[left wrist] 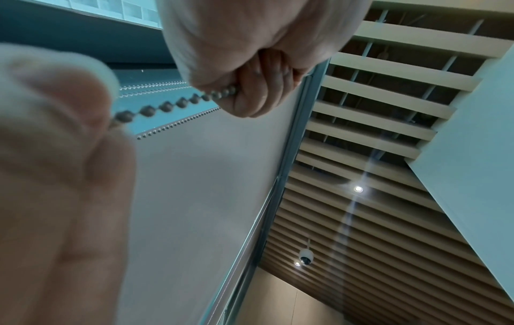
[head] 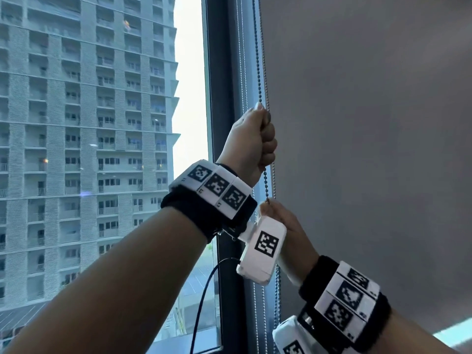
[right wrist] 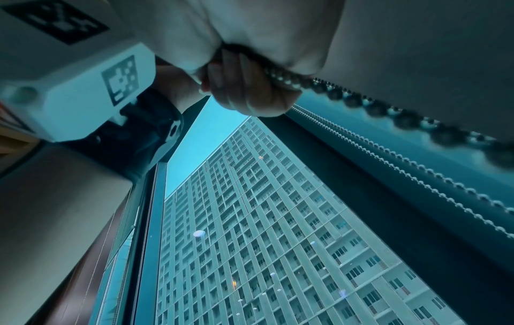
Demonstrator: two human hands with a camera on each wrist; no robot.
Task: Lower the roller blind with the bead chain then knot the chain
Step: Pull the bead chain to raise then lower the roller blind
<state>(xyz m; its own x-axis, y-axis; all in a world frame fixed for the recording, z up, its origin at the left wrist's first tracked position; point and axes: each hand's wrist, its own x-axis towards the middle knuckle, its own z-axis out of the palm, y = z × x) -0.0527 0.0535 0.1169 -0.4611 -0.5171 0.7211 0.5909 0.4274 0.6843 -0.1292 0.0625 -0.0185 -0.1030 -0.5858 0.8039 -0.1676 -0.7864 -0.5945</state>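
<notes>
The grey roller blind [head: 370,123] covers the right-hand pane. Its bead chain [head: 263,72] hangs in two strands along the blind's left edge. My left hand [head: 251,139] is raised and grips the chain in a fist, thumb on top. Just below it, my right hand [head: 286,223] pinches the same chain, partly hidden behind the left wrist's camera box [head: 265,246]. In the left wrist view the chain [left wrist: 166,106] runs taut from the left fist [left wrist: 258,92] to blurred right fingers [left wrist: 55,132]. In the right wrist view the right hand [right wrist: 244,88] grips the chain [right wrist: 361,103].
A dark window frame [head: 224,98] stands left of the chain, with a second pair of bead chains [head: 242,60] against it. Through the bare glass [head: 89,123] I see a tower block. A black cable [head: 204,290] hangs from the left wrist. Slatted ceiling [left wrist: 361,154] overhead.
</notes>
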